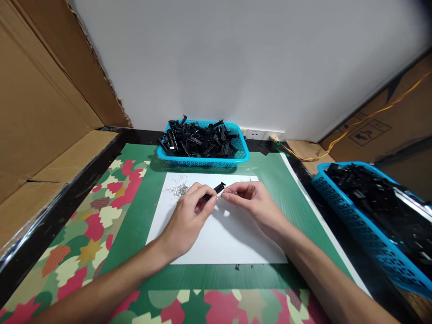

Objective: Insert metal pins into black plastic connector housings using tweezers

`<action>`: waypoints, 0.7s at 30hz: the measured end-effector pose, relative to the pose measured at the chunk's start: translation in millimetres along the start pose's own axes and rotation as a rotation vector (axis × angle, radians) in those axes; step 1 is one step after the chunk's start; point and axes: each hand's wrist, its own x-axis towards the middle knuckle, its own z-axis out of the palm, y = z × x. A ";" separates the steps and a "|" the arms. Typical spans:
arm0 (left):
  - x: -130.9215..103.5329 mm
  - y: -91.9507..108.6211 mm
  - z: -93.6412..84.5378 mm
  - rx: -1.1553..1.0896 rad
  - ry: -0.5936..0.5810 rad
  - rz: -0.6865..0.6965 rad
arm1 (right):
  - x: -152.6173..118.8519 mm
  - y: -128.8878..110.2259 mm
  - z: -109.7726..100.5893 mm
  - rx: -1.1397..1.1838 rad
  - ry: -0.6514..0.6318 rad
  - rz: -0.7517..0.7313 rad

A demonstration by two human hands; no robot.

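With both forearms angling in from the near edge, the hands meet over the white sheet [216, 243], landmark for these notes. Left hand [191, 213]: above the sheet's left-centre, back of hand up, fingers curled, thumb and fingertips pinching a black plastic part [219, 187]; its free end juts from the grip, tilted up toward the right hand. Right hand [254, 202]: above the sheet's right half, fingers bent, thumb and index pressed together close to that free end; something thin and pale at the tips, too small to identify. Pile of fine metal pieces [180, 191] on the sheet's far left area, beyond the left hand. Beyond the sheet's far edge, a blue basket [202, 162] heaped with black parts [199, 139]. Well right of the sheet, a second blue basket [364, 229], likewise loaded.
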 end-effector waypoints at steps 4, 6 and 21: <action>-0.6 0.8 0.3 -0.002 -0.010 -0.005 | -0.6 0.1 -1.0 -0.023 -0.021 -0.014; -0.7 1.0 0.9 -0.011 -0.018 -0.009 | -1.0 -0.5 -1.1 -0.052 -0.028 -0.031; -0.5 -3.4 6.9 -0.202 -0.101 -0.181 | 5.9 4.7 -32.3 -0.430 0.150 -0.047</action>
